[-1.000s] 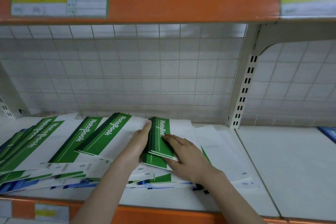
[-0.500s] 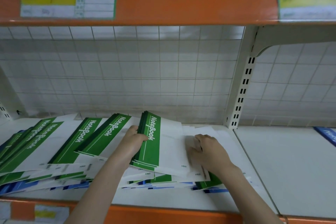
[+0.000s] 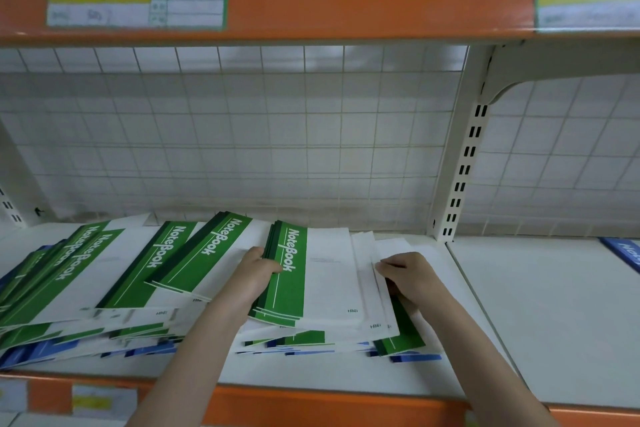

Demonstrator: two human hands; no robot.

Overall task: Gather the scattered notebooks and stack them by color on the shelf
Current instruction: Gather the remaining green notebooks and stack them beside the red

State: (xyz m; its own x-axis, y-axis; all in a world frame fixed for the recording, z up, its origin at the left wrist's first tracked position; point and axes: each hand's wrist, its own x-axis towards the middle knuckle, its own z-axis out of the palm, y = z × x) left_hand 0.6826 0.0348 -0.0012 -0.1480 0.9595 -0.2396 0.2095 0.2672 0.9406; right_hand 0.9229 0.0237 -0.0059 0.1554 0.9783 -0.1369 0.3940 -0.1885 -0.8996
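I am watching from the head camera, and the green notebook stack [image 3: 294,274] is lying in the middle of the shelf [image 3: 540,305], its long axis running roughly from 12 to 6 o'clock, spine edge to the left and white cover area to the right. My left hand [image 3: 258,270] is grasping that spine edge, thumb over the green band beside the "NoteBook" lettering, with the rest of the fingers hidden under the stack. My right hand [image 3: 410,270] is sitting at 3 o'clock from the stack, its fingers curled onto the staggered right-hand edges of the white covers [image 3: 377,274]; it seems to be pinching those edges, though I cannot tell how many covers it is holding.

The relation that matters: the stack is lying between the 2 hands, left hand on the spine side, right hand on the open side, so I judge the next move calls for squeezing inward to square the edges.

At 9 o'clock more green notebooks [image 3: 162,263] are fanning out in overlapping rows. Blue notebooks [image 3: 145,350] are peeking out beneath both piles along the 6 o'clock edge, so I judge the sorting by color is far from finished. Another blue notebook [image 3: 623,251] is lying well apart at 3 o'clock, beyond the slotted upright [image 3: 464,163].
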